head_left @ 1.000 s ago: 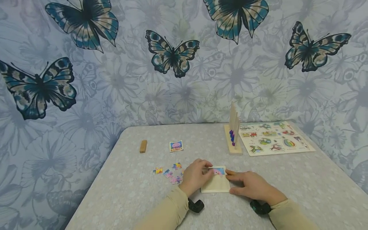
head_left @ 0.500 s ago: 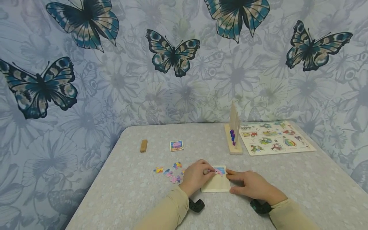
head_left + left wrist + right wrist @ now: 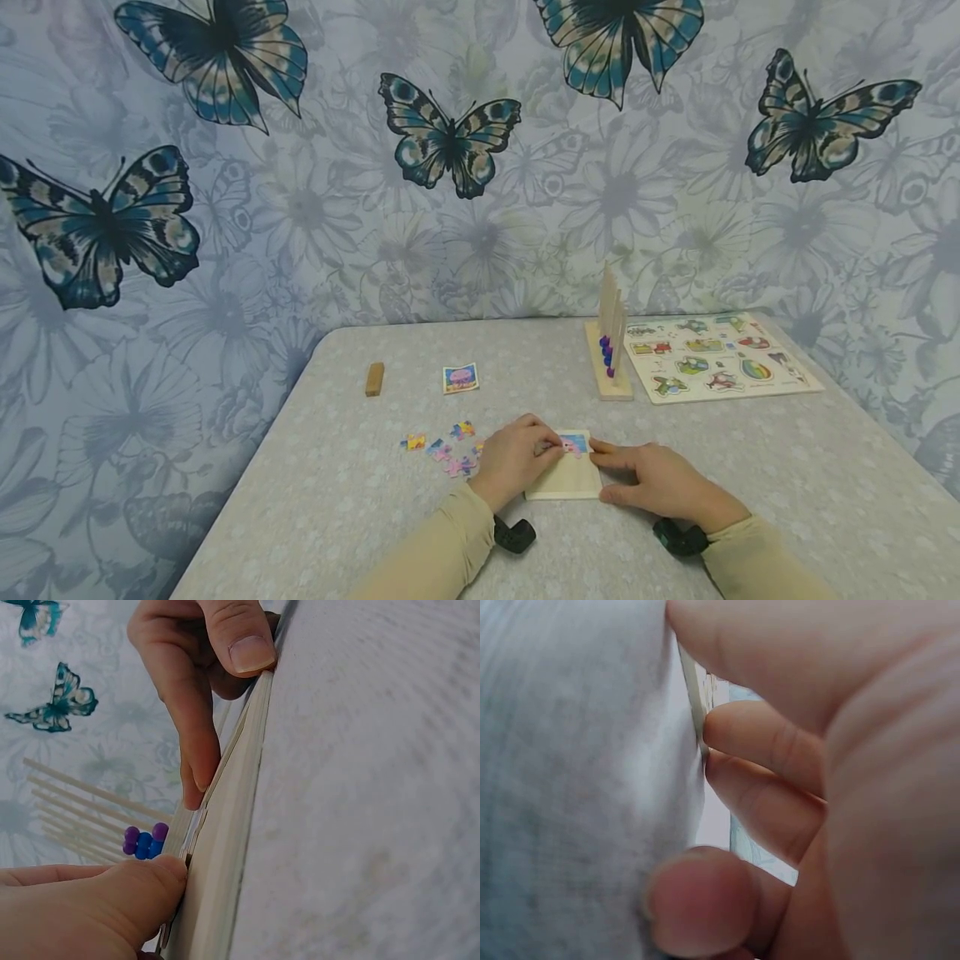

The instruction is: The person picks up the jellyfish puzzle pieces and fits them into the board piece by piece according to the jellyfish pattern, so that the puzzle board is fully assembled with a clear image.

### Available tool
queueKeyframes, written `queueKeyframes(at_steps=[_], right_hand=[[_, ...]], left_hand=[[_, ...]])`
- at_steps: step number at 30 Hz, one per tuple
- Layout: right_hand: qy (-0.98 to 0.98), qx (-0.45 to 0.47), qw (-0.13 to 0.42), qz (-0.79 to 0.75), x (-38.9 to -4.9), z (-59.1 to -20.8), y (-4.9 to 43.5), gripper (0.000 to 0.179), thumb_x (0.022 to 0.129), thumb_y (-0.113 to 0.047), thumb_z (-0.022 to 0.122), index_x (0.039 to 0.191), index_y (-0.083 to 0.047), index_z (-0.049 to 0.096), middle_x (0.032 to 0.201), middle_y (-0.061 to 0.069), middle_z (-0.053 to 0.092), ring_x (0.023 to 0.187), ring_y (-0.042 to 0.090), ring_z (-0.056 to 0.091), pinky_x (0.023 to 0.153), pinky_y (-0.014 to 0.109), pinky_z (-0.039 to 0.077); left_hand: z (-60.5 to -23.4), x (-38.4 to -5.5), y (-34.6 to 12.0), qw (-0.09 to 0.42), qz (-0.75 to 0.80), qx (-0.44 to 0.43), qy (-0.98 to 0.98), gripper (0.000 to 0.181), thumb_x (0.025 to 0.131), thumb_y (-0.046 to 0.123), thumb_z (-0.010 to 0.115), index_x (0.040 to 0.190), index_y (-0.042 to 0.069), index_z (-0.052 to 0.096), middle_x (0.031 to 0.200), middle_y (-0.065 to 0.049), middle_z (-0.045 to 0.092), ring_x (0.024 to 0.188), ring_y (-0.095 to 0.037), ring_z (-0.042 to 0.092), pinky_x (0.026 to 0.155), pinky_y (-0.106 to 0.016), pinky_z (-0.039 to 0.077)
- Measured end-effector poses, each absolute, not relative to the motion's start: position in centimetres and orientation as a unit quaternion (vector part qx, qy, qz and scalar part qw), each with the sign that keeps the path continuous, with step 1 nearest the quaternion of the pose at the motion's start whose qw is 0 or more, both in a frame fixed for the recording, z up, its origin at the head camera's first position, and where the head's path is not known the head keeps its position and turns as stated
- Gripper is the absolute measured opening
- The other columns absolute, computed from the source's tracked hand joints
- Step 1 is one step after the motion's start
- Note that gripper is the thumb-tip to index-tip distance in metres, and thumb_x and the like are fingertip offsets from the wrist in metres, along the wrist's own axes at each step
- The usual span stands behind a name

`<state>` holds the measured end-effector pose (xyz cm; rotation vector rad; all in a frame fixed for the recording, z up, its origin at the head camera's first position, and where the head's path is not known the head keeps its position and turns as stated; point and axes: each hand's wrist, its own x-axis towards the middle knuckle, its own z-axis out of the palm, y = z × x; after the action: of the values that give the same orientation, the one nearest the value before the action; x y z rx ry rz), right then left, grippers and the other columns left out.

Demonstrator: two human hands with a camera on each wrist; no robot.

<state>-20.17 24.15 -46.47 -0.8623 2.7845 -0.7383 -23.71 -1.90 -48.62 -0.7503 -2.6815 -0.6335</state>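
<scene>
A small pale wooden puzzle tray (image 3: 566, 483) lies in front of me, with joined blue and pink jigsaw pieces (image 3: 576, 443) along its far side. My left hand (image 3: 513, 458) reaches over the tray's left part, its thumb (image 3: 161, 877) and fingers pinching a jigsaw piece that is mostly hidden under them. Against the tray's right edge rest the fingertips of my right hand (image 3: 660, 479), the thumb (image 3: 251, 652) at the near corner and the fingers extended farther up. Several loose jigsaw pieces (image 3: 453, 462) in pink, yellow and blue lie left of my left hand.
Farther back stand a small wooden block (image 3: 374, 379), a picture card (image 3: 461, 379) and a wooden peg stand (image 3: 615, 387) with blue and purple beads. A large picture board (image 3: 720, 362) lies at the back right. A butterfly-patterned wall (image 3: 480, 250) rises behind the table.
My left hand's fingertips have shifted slightly right, toward the joined pieces, and closed lower over the tray. The right hand and the tray have stayed in place.
</scene>
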Motion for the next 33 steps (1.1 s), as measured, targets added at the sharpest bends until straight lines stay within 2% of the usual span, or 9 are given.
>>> queueKeyframes(at_steps=[11,18,33], right_hand=[[0.922,-0.288,0.065,-0.249,-20.31,-46.8,24.21,0.064,0.092,-0.058,0.069,0.143,-0.02,0.063,0.154,-0.003,0.052,0.131,0.028,0.06,0.099,0.05,0.053],[0.924,-0.286,0.06,-0.247,-20.21,-46.77,24.25,0.063,0.092,-0.057,0.069,0.142,-0.02,0.064,0.154,-0.003,0.052,0.128,0.027,0.062,0.097,0.048,0.054],[0.927,-0.283,0.061,-0.239,-20.2,-46.77,24.24,0.064,0.092,-0.06,0.068,0.143,-0.021,0.063,0.154,-0.005,0.051,0.124,0.025,0.064,0.093,0.041,0.056]], left_hand=[[-48.74,-23.74,-2.05,0.161,-0.204,-0.286,-0.922,0.015,0.094,0.039,0.076,0.106,0.032,0.081,0.104,0.013,0.068,0.077,-0.001,0.063,0.06,-0.015,0.045],[-48.88,-23.84,-2.04,0.161,-0.204,-0.289,-0.922,0.013,0.094,0.039,0.075,0.104,0.035,0.082,0.102,0.014,0.067,0.073,0.002,0.059,0.057,-0.013,0.041],[-48.48,-23.72,-1.62,0.158,-0.199,-0.277,-0.927,0.01,0.094,0.036,0.076,0.1,0.033,0.083,0.102,0.012,0.067,0.071,0.001,0.058,0.054,-0.013,0.04]])
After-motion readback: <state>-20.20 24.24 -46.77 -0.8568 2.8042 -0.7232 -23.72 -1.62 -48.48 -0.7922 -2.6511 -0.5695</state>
